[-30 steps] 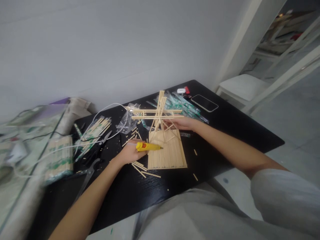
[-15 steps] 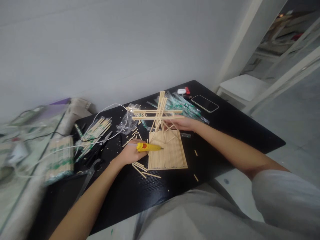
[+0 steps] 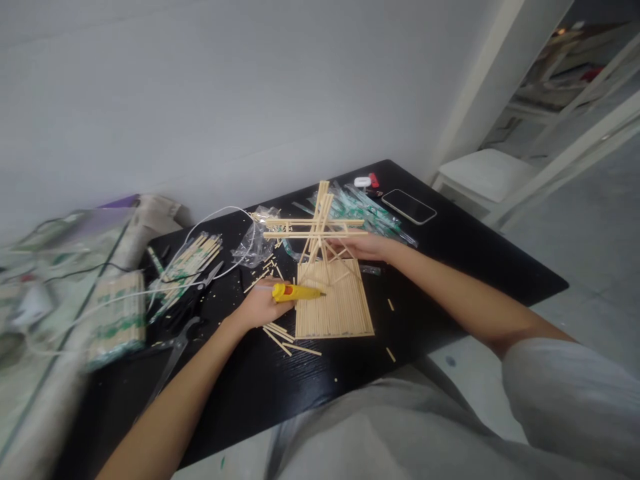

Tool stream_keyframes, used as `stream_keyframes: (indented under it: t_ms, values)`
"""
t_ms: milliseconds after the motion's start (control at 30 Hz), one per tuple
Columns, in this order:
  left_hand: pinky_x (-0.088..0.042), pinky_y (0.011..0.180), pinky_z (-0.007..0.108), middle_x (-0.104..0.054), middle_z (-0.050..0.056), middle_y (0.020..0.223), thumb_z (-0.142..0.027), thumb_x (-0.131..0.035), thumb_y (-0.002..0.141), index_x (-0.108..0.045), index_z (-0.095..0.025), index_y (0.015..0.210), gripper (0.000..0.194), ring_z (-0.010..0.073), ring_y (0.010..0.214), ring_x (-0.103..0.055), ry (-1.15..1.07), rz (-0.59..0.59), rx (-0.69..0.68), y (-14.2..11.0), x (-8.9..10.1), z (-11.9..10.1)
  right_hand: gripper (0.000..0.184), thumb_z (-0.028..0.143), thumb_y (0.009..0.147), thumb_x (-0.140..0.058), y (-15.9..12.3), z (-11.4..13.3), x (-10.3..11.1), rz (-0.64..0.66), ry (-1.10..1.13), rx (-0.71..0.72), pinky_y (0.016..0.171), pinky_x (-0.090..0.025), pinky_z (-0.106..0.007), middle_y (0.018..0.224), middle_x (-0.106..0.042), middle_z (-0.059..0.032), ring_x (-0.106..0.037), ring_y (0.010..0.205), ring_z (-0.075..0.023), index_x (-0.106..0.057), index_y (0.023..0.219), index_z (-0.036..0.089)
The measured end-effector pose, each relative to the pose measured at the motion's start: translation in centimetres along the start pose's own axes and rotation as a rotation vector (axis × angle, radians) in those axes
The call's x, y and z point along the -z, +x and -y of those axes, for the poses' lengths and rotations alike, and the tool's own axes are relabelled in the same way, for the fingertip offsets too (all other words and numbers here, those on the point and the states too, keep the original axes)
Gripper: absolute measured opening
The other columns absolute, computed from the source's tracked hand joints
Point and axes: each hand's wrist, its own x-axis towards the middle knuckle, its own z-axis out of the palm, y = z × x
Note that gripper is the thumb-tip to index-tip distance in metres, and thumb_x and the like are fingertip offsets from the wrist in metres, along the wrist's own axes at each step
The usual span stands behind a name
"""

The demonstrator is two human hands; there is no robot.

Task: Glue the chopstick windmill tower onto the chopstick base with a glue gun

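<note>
Glue gun over stick panel, other hand at frame

Stick panel (image 3: 340,317) flat on black worktop (image 3: 480,273); crossed-stick frame (image 3: 300,235) upright at its far part. Left hand (image 3: 260,307) closed round yellow glue gun (image 3: 297,293), nozzle over panel, held low and sideways, probably for aim and to stay clear of the frame. Right hand (image 3: 373,247) behind frame, seemingly touching it, likely steadying; fingers partly hidden, can't tell how open or if gripping. Short cut sticks (image 3: 302,349) just beside panel's near-left corner, probably within easy reach.

Containers: clear green-printed pack (image 3: 120,317) far left of panel, sticks inside. More wrapped sticks (image 3: 197,263) left of panel, loosely fanned. Crumpled clear bag (image 3: 253,248) beyond panel's left side, contents unclear. Green-printed wrappers (image 3: 370,210) beyond panel to the right, piled up, contents can't be told.
</note>
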Motion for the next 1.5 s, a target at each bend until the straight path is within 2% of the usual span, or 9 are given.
stream_keyframes:
  t_ms: [400,600,900,1167,1500]
  values:
    - [-0.047,0.067,0.026,-0.066,-0.002,0.069,-0.027,-0.067,0.094,-0.058,-0.020,0.071,0.025,0.0142,0.064,-0.062,0.013,-0.003,0.012,0.03,0.00,-0.03,0.016,0.026,0.108,-0.075,0.07,0.06,0.04,0.021,-0.001,-0.008,0.089,-0.067,-0.029,0.100,-0.083,-0.0122,-0.081,0.090,-0.0184,-0.083,0.108,0.011]
    - [-0.048,0.069,0.026,-0.067,-0.001,0.070,-0.028,-0.068,0.093,-0.060,-0.020,0.072,0.024,0.0147,0.066,-0.063,0.021,0.022,0.068,-0.01,0.07,-0.17,0.017,0.027,0.106,-0.078,0.00,0.02,0.08,0.025,-0.002,0.006,0.091,-0.066,-0.030,0.100,-0.083,-0.0114,-0.080,0.090,-0.0182,-0.083,0.108,0.011]
    - [-0.044,0.065,0.027,-0.061,-0.002,0.067,-0.028,-0.066,0.097,-0.055,-0.021,0.071,0.030,0.0141,0.061,-0.058,-0.052,0.026,-0.039,0.28,0.48,-0.57,0.017,0.028,0.108,-0.076,-0.08,0.19,-0.04,0.024,-0.010,-0.021,0.088,-0.066,-0.028,0.098,-0.083,-0.0113,-0.080,0.089,-0.0185,-0.082,0.109,0.012]
    - [-0.045,0.067,0.027,-0.065,-0.002,0.071,-0.027,-0.068,0.095,-0.058,-0.021,0.073,0.025,0.0144,0.064,-0.061,-0.010,-0.004,0.020,-0.05,-0.03,-0.03,0.015,0.026,0.106,-0.077,-0.02,0.04,-0.01,0.018,-0.005,0.006,0.089,-0.066,-0.029,0.099,-0.084,-0.0107,-0.080,0.089,-0.0179,-0.082,0.106,0.012]
    - [-0.043,0.063,0.028,-0.062,-0.001,0.067,-0.036,-0.067,0.100,-0.058,-0.021,0.072,0.033,0.0152,0.061,-0.059,-0.051,-0.003,-0.030,0.08,0.19,-0.19,0.016,0.025,0.110,-0.072,-0.01,0.13,0.02,0.010,-0.011,-0.021,0.089,-0.067,-0.029,0.099,-0.083,-0.0111,-0.081,0.089,-0.0180,-0.082,0.108,0.012]
